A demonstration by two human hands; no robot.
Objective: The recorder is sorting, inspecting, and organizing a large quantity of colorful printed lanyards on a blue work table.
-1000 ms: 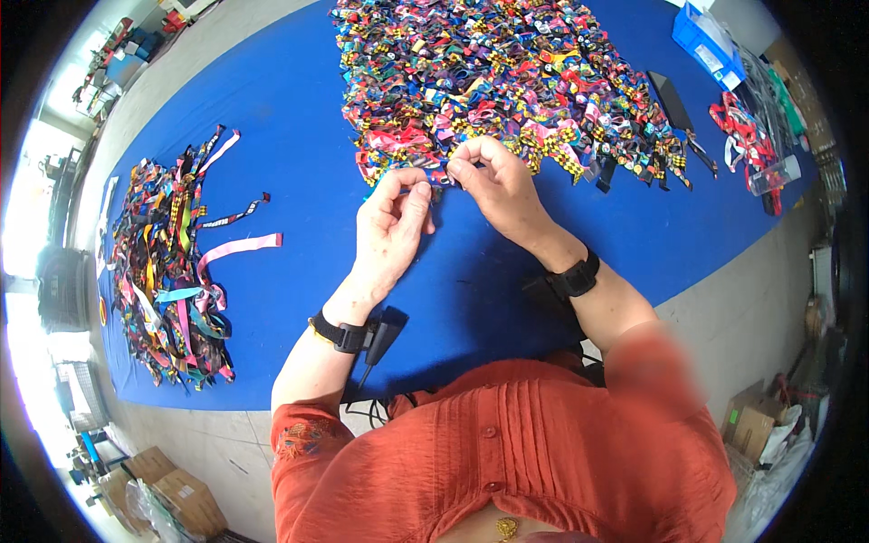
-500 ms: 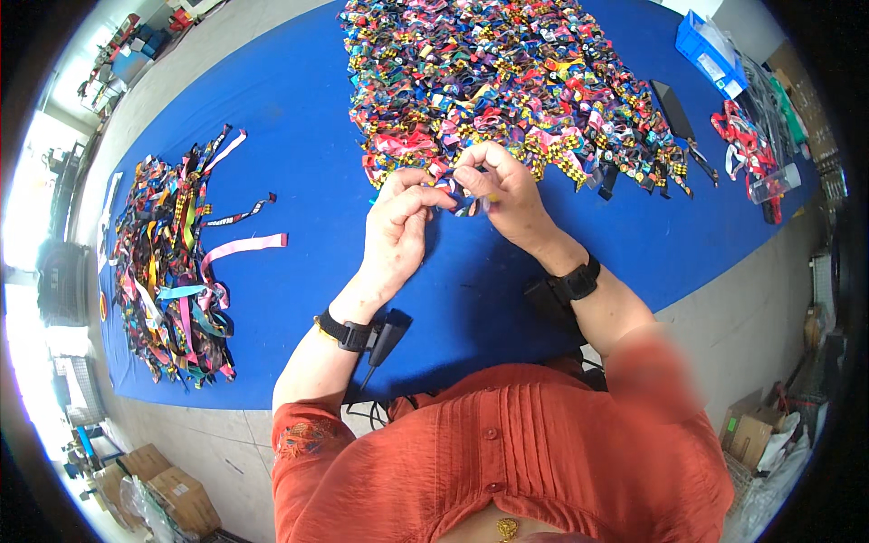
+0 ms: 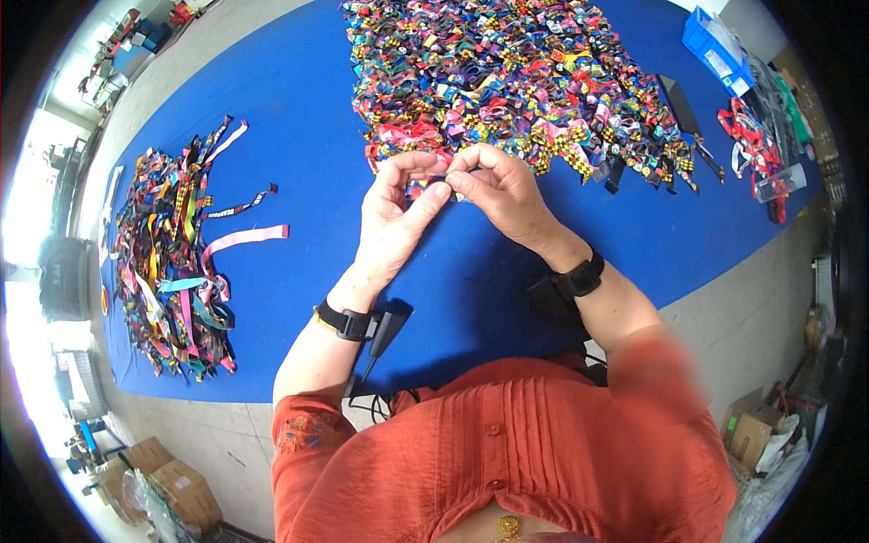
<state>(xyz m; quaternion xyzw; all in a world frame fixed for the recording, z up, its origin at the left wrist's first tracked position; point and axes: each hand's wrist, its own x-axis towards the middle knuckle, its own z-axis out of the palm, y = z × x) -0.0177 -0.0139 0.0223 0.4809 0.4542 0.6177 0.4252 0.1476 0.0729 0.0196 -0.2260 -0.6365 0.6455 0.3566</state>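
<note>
Both hands meet over the blue table, fingertips almost touching. Between them is a short multicoloured patterned ribbon [image 3: 418, 190], mostly hidden by the fingers. My left hand [image 3: 391, 217] pinches it between thumb and fingers, and my right hand [image 3: 509, 197] pinches close to the same spot. Just beyond the hands spreads a wide heap of looped ribbon straps [image 3: 507, 86] in many colours, some with yellow-black checks. Further left lies a pile of loose ribbon strips [image 3: 172, 271], from which a pink strip [image 3: 249, 237] sticks out to the right.
At the far right of the blue-covered table [image 3: 299, 163] stand a blue plastic bin [image 3: 711, 56], red-and-white straps [image 3: 756, 145], a clear plastic piece [image 3: 780, 184] and a dark flat object [image 3: 679, 107]. Cardboard boxes [image 3: 186, 493] sit on the floor at lower left.
My fingers have drawn closer together around the ribbon, and less of it shows. The left thumb now stretches up toward the right fingertips.
</note>
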